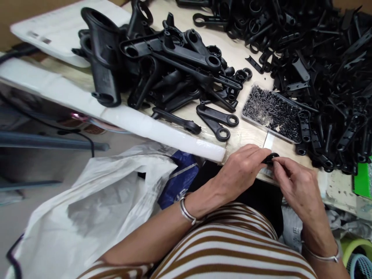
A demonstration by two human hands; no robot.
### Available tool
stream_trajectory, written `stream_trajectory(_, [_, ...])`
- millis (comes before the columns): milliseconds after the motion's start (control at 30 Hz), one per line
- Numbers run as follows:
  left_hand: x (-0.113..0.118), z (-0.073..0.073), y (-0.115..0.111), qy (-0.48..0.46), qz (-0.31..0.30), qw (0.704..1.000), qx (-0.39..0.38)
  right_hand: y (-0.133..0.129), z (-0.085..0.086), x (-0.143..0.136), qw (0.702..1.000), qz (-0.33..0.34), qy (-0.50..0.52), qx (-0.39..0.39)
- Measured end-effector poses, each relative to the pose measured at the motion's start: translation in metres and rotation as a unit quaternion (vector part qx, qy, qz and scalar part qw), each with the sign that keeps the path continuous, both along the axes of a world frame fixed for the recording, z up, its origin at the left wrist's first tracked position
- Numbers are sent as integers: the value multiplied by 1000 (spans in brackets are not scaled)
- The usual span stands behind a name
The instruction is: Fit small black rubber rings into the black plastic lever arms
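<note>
A small black plastic part [271,158] is pinched between my two hands just over the table's front edge. My left hand [242,168] has its fingers closed on the part's left side, hiding much of it. From the right, the thumb and fingertips of my right hand [298,178] press together at the part; whether they also hold a tiny piece cannot be made out. Right beyond my hands stands a clear plastic box [269,130] filled with tiny dark pieces. Two black arms with ring ends [217,120] lie to the left of the box.
Black plastic arms [174,66] are heaped at the back left, a larger pile [325,77] at the right. White foam [162,128] lines the table's left edge. Below it hangs a white sack [110,201]. A green object [363,180] sits at the far right.
</note>
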State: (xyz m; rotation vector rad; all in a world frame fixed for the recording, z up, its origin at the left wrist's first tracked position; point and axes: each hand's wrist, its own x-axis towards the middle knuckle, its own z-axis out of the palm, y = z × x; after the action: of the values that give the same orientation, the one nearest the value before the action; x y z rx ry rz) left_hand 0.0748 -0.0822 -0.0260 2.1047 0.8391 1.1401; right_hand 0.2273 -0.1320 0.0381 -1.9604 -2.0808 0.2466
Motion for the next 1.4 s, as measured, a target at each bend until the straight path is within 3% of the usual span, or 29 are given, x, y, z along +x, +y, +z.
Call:
stream_trajectory(333, [-2,2,0,-9,-12,1000,0,2,1,-11,990,16,-138,11])
stream_trajectory(500, [-1,1,0,-17,-4,1000,-1,6,7,-34,953,30,-300,-12])
stream_trajectory(600, [0,0,1,-20,5,1000,3,11,9,-41,942,16,-334,-28])
stream_trajectory(700, [0,0,2,-11,16,1000,8,13,6,-25,978,14,-202,-46])
stream_trajectory(767, [-1,0,2,-14,31,999,12,11,3,-8,998,-21,-17,-57])
stream_trajectory(800, [-1,0,1,-21,36,999,14,8,0,-1,993,-60,83,-57])
stream_trajectory(933, [-1,4,-3,-54,56,997,9,-3,-8,9,900,-228,370,15])
stream_trajectory(1033, [2,8,-9,-64,72,995,3,-6,-13,3,831,-231,506,-6])
stream_trajectory(1167, [6,13,-16,-75,70,995,15,-5,-18,-3,779,-219,585,-50])
stream_trajectory(1400, [10,12,-19,-93,71,992,38,3,-27,-12,780,-237,579,-25])
